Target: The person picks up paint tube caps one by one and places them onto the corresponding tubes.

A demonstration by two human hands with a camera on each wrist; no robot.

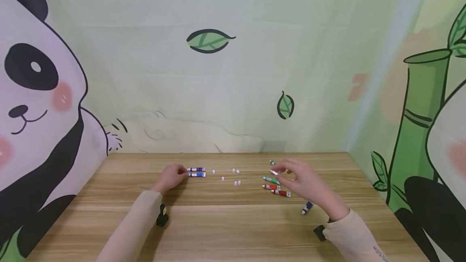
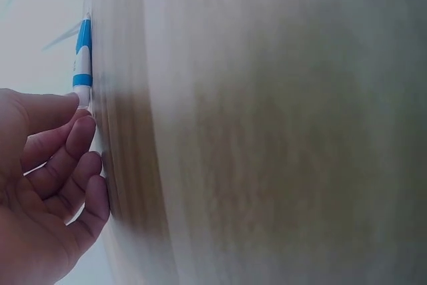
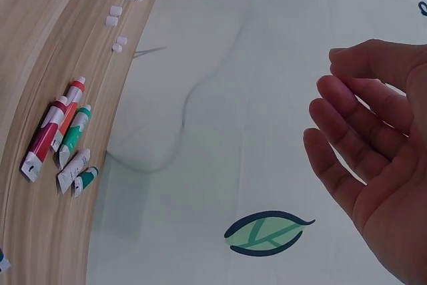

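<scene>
At the left of the table lies a blue paint tube [image 1: 197,175], side by side with a purple tube [image 1: 196,169]. My left hand [image 1: 172,177] pinches the blue tube by its white cap end, thumb and fingertip at the cap in the left wrist view; the other fingers curl loosely. My right hand [image 3: 373,125] hovers above the tubes at right, fingers loosely bent, nothing between them in the right wrist view. Beneath it lie a white tube [image 3: 73,170], a dark green tube [image 3: 85,181], a green tube [image 3: 74,135], an orange-red tube [image 3: 67,113] and a dark red tube [image 3: 45,139].
Several small white caps [image 1: 223,178] are scattered mid-table between the two groups of tubes. A dark blue tube [image 1: 307,208] lies nearer the front, below my right wrist. Behind the wooden table [image 1: 218,229] hangs a printed cloth backdrop [image 1: 145,72].
</scene>
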